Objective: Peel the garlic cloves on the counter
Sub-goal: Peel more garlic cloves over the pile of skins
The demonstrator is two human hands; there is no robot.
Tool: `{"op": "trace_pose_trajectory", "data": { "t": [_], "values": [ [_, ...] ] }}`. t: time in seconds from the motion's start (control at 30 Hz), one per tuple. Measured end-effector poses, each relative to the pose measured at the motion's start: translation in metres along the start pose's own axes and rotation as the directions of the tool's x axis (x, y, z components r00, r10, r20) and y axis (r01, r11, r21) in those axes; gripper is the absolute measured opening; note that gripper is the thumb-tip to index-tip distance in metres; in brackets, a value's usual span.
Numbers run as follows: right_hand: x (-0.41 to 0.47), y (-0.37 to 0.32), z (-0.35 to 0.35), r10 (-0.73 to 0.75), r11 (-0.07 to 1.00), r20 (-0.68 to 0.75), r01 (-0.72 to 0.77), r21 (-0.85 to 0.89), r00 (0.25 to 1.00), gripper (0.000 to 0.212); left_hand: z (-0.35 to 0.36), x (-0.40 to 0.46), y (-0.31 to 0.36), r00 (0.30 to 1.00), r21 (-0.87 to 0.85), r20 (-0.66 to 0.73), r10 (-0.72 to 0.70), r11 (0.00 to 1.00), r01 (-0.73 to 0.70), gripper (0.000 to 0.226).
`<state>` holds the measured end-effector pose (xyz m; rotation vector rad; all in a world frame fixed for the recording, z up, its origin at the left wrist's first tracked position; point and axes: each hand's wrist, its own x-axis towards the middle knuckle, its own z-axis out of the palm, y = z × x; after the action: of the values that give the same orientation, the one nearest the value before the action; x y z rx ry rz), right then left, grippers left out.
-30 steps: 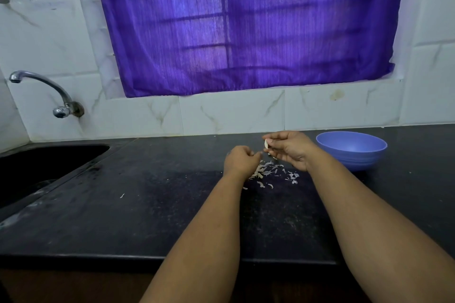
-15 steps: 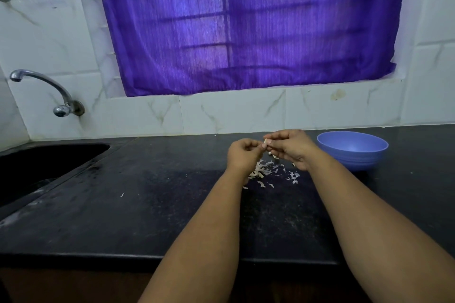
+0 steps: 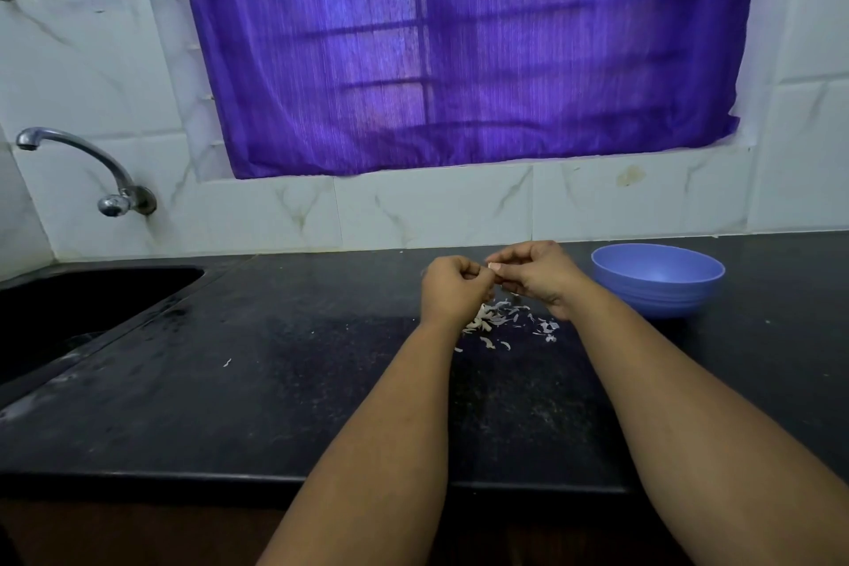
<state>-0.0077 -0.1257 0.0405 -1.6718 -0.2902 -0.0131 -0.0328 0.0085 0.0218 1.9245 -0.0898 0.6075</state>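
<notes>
1. Fingers of both hands are curled and meet tip to tip above the counter; the left hand (image 3: 452, 290) and the right hand (image 3: 540, 276) pinch a small pale garlic clove (image 3: 495, 266) between them, though only a sliver of it shows at the fingertips.
2. That clove is held in the air, off the counter, right where the two sets of fingertips touch.
3. Just below the fingers, a loose scatter of garlic peels (image 3: 494, 319) lies on the black counter (image 3: 275, 381), partly hidden behind the left wrist.
4. One stray white fleck (image 3: 226, 363) lies well to the left of the fingers on the counter.
5. Near the right hand, on its right side, stands a blue bowl (image 3: 658, 285); what it holds cannot be told from this angle.
6. Far left of the fingers is the dark sink (image 3: 69, 308), with a metal tap (image 3: 92, 170) fixed to the tiled wall above it.
7. Beyond and above the fingers, a purple curtain (image 3: 459, 46) covers the window.
</notes>
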Motion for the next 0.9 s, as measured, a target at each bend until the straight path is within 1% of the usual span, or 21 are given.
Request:
{"op": "trace_pose_trajectory", "data": {
  "t": [0.1,0.27,0.33,0.43,0.67,0.83,0.9],
  "values": [
    [-0.0011,-0.0018,0.0012,-0.022,0.999,0.015,0.022,0.03,1.0,0.011,-0.0004,0.0019,-0.0009,1.0,-0.009,-0.026,0.001,1.0,-0.001,0.02],
    [-0.0041,-0.0047,0.0025,-0.039,0.994,0.007,0.038,0.1,0.999,0.012,0.0008,0.0036,-0.0027,0.999,-0.103,-0.022,-0.025,0.994,0.023,0.012],
    [-0.0042,-0.0047,0.0017,-0.043,0.993,0.006,0.042,0.113,0.999,0.014,0.0012,0.0031,-0.0021,0.999,-0.17,-0.011,-0.042,0.985,0.04,0.01],
    [-0.0034,-0.0046,0.0021,-0.063,0.99,0.016,0.061,0.126,0.998,0.016,0.0011,0.0018,-0.0003,0.997,-0.266,0.011,-0.07,0.961,0.071,0.011],
    [-0.0025,-0.004,0.0029,-0.099,0.981,0.019,0.094,0.172,0.995,0.017,0.0032,0.0045,-0.0011,0.992,-0.388,0.037,-0.123,0.913,0.128,0.014],
    [-0.0039,-0.0054,0.0026,-0.135,0.979,-0.013,0.135,0.153,0.991,0.016,0.0037,0.0048,0.0021,0.98,-0.52,0.101,-0.173,0.831,0.2,0.018],
    [-0.0043,-0.0059,0.0026,-0.144,0.976,-0.011,0.143,0.164,0.99,0.015,0.004,0.0042,0.0023,0.978,-0.531,0.122,-0.168,0.822,0.207,0.019]
  ]
}}
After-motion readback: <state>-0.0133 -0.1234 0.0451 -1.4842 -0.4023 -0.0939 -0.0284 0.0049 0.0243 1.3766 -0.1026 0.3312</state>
